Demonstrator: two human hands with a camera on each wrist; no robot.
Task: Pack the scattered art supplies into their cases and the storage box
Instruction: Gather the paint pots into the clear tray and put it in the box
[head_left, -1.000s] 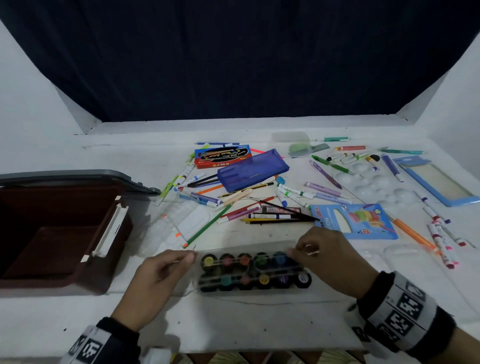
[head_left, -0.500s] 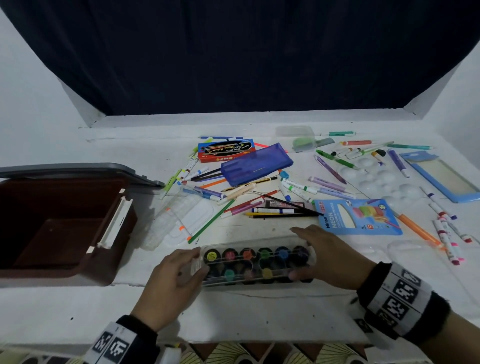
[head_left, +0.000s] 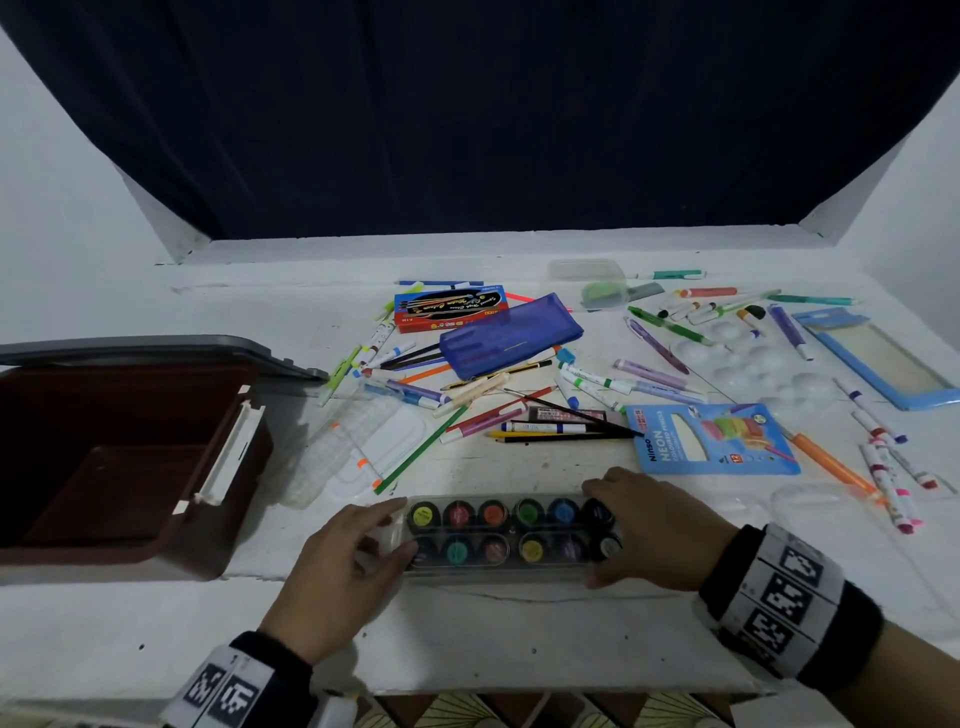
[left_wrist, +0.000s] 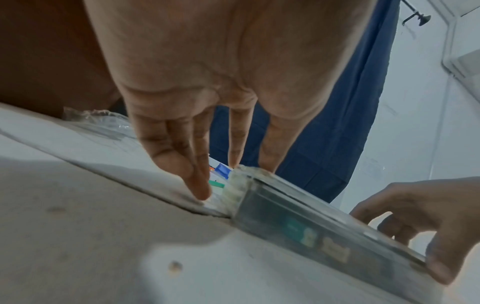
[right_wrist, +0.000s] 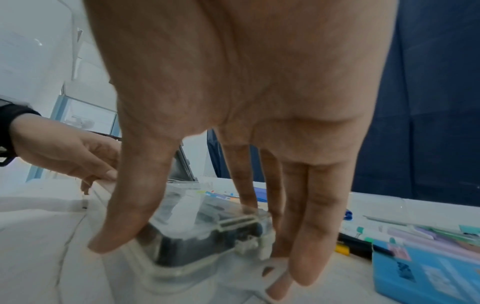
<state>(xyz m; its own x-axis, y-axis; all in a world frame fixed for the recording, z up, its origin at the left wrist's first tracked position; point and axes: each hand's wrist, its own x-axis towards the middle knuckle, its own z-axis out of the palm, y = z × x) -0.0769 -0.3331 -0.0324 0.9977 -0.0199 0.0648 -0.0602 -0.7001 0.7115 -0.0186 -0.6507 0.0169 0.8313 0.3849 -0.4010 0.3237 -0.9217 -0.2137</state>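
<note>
Twelve paint pots (two rows of six) in one clear case, one storage box.

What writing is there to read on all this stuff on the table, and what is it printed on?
"Ninso": flat blue card pencil pack.
"NEON": same pack; the smaller line beneath seems to read "COLOURED PENCILS".
"12": same pack, near its lower edge.
Red card box: script on its black panel is too blurred to read.
Paint pot lids in the clear plastic case: labels too small to read.

Storage box cut by left edge; paint case label blurred, unreadable.
</note>
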